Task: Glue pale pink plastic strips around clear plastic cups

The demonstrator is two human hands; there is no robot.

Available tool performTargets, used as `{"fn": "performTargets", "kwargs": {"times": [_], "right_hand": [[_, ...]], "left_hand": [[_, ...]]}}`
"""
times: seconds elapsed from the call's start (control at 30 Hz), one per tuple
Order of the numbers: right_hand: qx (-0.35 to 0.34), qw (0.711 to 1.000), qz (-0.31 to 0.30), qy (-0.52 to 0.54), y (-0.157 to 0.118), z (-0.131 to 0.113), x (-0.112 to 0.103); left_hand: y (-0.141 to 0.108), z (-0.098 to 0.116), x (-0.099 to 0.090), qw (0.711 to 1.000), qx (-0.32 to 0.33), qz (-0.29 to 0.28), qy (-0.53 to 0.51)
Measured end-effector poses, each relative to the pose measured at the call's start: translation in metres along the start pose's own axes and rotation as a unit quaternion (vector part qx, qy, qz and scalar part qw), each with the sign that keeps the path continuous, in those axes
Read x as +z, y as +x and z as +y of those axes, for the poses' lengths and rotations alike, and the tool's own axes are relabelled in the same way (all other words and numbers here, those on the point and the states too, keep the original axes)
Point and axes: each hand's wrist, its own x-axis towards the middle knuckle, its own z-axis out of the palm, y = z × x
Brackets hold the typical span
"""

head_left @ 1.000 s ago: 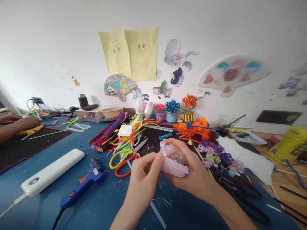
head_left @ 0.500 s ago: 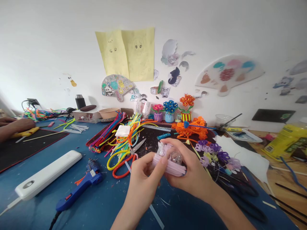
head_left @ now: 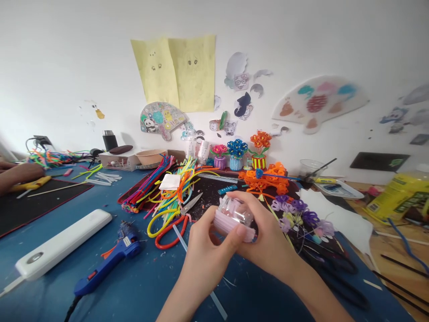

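Both hands hold a small clear plastic cup [head_left: 238,209] with pale pink fuzzy strips wrapped around its side. My left hand [head_left: 209,250] grips it from the left, thumb pressed on the pink strips. From the right, my right hand [head_left: 268,235] curls its fingers over the far side of the cup. The cup is tilted, and its lower side is partly hidden by the hands. Scissors [head_left: 182,217] with yellow and red handles lie just left of my left hand. Further left is a blue glue gun [head_left: 115,259].
Bundled pipe cleaners [head_left: 177,188] and finished pots of flowers [head_left: 236,156] stand behind. Purple flowers [head_left: 296,212] and orange loops [head_left: 276,179] lie to the right. A white device [head_left: 63,246] is on the left. Another person's arm [head_left: 23,175] rests at the far left.
The clear cup has turned in my hands, showing more of its clear side. My left thumb has slid right and down along the pink strips. The camera view has shifted slightly.
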Motion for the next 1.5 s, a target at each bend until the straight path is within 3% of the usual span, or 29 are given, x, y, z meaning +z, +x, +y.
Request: {"fn": "performTargets", "kwargs": {"times": [0.2, 0.8, 0.9, 1.03, 1.1, 1.27, 1.5], "right_hand": [[-0.042, 0.998, 0.028, -0.032, 0.0, 0.001, 0.001], [-0.05, 0.993, 0.036, -0.097, -0.004, 0.001, 0.003], [-0.037, 0.993, 0.041, -0.1, -0.003, -0.001, 0.003], [0.005, 0.995, 0.023, -0.097, -0.002, -0.003, 0.001], [0.021, 0.996, 0.011, -0.09, -0.001, -0.003, -0.001], [0.03, 0.995, -0.001, -0.093, -0.002, -0.004, -0.001], [0.029, 0.993, -0.001, -0.113, -0.002, -0.006, 0.001]], "left_hand": [[-0.002, 0.001, 0.003, 0.995, 0.011, 0.046, 0.089], [-0.006, -0.004, 0.011, 0.97, 0.064, 0.102, 0.209], [-0.005, -0.005, 0.008, 0.979, 0.047, 0.074, 0.183], [-0.002, -0.002, -0.003, 0.999, 0.013, -0.013, 0.042], [-0.001, -0.001, -0.007, 0.999, -0.011, -0.03, 0.002], [-0.003, -0.005, -0.005, 0.999, -0.037, 0.012, 0.021], [-0.004, -0.009, 0.001, 0.997, 0.002, 0.046, 0.061]]}}
